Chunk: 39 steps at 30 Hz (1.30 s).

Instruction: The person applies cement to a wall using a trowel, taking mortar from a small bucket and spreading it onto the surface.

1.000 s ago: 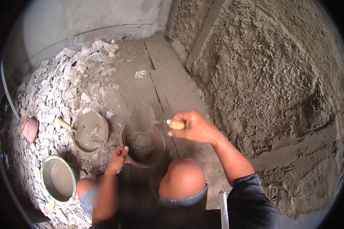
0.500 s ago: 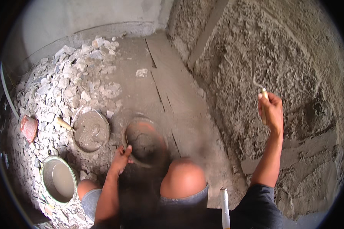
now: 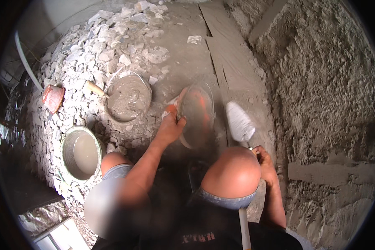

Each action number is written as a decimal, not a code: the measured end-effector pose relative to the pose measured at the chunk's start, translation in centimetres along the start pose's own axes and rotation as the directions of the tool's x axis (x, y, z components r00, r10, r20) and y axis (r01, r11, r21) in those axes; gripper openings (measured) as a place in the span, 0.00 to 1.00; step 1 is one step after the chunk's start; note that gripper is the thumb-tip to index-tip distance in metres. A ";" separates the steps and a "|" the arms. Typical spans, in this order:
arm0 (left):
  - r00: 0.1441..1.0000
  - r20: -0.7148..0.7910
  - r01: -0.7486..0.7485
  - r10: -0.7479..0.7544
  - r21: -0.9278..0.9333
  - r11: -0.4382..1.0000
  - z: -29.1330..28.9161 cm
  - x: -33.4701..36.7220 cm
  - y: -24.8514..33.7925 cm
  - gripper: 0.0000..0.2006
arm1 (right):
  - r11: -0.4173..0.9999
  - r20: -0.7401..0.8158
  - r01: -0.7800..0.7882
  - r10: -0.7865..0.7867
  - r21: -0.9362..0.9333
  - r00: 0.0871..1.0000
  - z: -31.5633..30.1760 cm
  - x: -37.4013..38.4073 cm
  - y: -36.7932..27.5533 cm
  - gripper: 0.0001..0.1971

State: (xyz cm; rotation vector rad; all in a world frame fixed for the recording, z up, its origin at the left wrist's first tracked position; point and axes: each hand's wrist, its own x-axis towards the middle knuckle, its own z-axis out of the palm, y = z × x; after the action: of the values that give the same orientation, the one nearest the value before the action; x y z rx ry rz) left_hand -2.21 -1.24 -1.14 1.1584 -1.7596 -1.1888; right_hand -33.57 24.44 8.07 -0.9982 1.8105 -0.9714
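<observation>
Back from the wall, right hand (image 3: 266, 163) grips the trowel (image 3: 240, 122) (blade at twelve); left hand (image 3: 171, 127) clasps the tilted pan (image 3: 198, 114); reloading mortar likely follows.

My left hand (image 3: 171, 127) grips the rim of the tilted orange pan (image 3: 198, 114) while my right hand (image 3: 264, 160), at four o'clock from it beside my knee (image 3: 233, 173), holds a mortar-coated trowel (image 3: 239, 121), with the mortar basin (image 3: 129, 98) at nine o'clock.
</observation>
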 end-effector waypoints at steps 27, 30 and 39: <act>0.936 0.345 -0.145 0.066 0.208 0.967 2.7 -3.8 4.1 0.23 | 0.354 0.196 0.173 0.030 -0.919 0.980 7.2 11.6 -7.9 0.19; 0.957 0.279 -0.141 0.081 0.204 0.969 2.8 -3.2 3.5 0.23 | 0.243 0.258 0.224 0.118 -0.944 0.959 6.2 14.2 -10.2 0.14; 0.967 0.247 -0.092 0.059 0.124 0.988 2.2 -3.0 3.5 0.21 | 0.119 0.364 0.346 0.190 -0.931 0.912 9.9 13.7 -5.7 0.13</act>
State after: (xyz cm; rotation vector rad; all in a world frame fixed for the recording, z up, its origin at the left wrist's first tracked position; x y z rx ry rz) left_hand -4.11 2.91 1.25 1.0464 -2.0773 -1.2228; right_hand -27.74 7.76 5.66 -1.9375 1.9100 0.7323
